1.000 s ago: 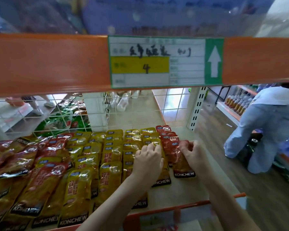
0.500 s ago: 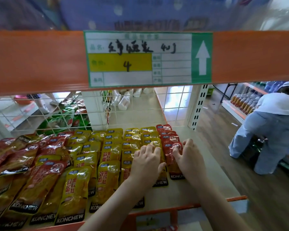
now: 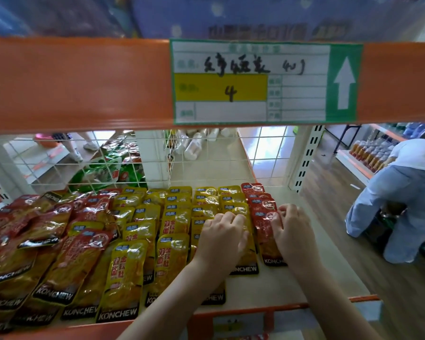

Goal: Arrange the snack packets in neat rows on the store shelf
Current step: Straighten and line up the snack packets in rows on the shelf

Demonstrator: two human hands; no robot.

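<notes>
Left hand [image 3: 222,238] presses flat on the yellow packet row [image 3: 233,207]; right hand [image 3: 293,231] pinches the red packet [image 3: 264,217] at the shelf's [image 3: 275,288] right end. Best: slide it flush, edges parallel.

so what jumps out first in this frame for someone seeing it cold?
The orange shelf beam across the top, with its green-edged label bearing a handwritten 4. Below it, shiny yellow packets and red packets cover the shelf in overlapping rows. Both hands rest on the rightmost rows: left hand on yellow, right hand at the red row's edge.
</notes>
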